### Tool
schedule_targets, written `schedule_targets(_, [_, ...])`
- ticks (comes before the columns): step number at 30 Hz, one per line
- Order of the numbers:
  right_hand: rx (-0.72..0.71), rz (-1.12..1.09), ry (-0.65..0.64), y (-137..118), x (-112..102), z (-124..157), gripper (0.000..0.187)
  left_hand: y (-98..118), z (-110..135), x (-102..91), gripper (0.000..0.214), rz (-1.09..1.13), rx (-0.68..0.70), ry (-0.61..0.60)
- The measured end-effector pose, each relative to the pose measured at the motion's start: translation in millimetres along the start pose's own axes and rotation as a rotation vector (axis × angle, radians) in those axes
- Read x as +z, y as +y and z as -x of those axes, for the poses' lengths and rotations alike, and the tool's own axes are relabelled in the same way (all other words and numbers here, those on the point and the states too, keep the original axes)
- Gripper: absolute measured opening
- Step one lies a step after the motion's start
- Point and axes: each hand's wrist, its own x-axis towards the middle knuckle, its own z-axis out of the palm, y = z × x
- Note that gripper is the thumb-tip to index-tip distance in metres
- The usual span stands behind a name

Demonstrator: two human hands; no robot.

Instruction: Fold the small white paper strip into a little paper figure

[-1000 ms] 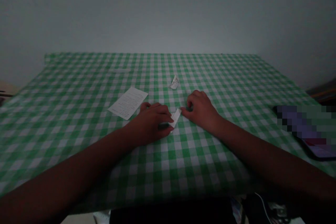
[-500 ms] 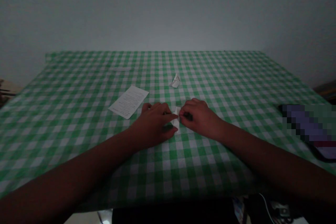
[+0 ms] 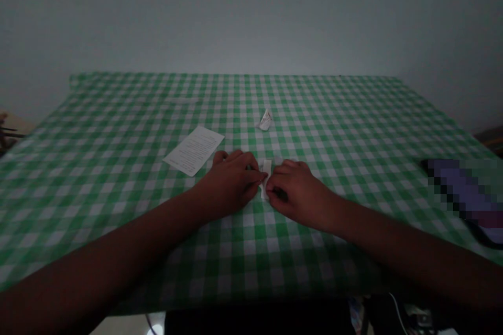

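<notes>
A narrow folded strip of white paper (image 3: 267, 166) lies on the checked tablecloth between my hands. My left hand (image 3: 231, 183) presses its index fingertip onto the strip's left side, with its other fingers bent. From the right, my right hand (image 3: 294, 191) has its thumb and curled fingers closed at the strip's lower right edge. Its fingertips partly hide the strip. Beyond my left hand is a printed sheet of paper (image 3: 194, 151), flat and turned at a slant. A small crumpled piece of printed paper (image 3: 265, 120) sits farther back.
A green and white checked tablecloth (image 3: 334, 115) covers the table up to the grey wall (image 3: 251, 15). At the right edge lies a dark phone-like device (image 3: 451, 183), partly blurred out. A faint pale strip (image 3: 184, 100) rests at the back left.
My right hand has moved down along the strip, nearer to me. The left thumb has drawn in toward its fingers. More of the strip's upper end shows, and the view has shifted slightly.
</notes>
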Motion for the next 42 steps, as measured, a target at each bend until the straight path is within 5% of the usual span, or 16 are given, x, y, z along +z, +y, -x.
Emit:
schedule_targets(13, [0.108, -0.072, 0.114, 28.6, 2.7, -17.1, 0.003, -2.7, -0.2, 6.3, 0.022, 0.096, -0.04, 0.029])
schedule_targets(23, [0.06, -0.05, 0.01, 18.9, -2.9, -7.1, 0.012, -6.6, -1.8, 9.3, 0.027, 0.138, -0.096, 0.024])
schedule_targets(34, [0.127, -0.062, 0.096, 26.0, 0.4, -18.4, 0.006, -8.2, -2.5, 9.0, 0.029, 0.124, -0.081, 0.016])
schedule_targets(42, [0.089, -0.036, 0.031, 19.7, -3.6, -8.2, 0.014, -7.9, -0.5, 9.2, 0.038, 0.139, -0.077, 0.015])
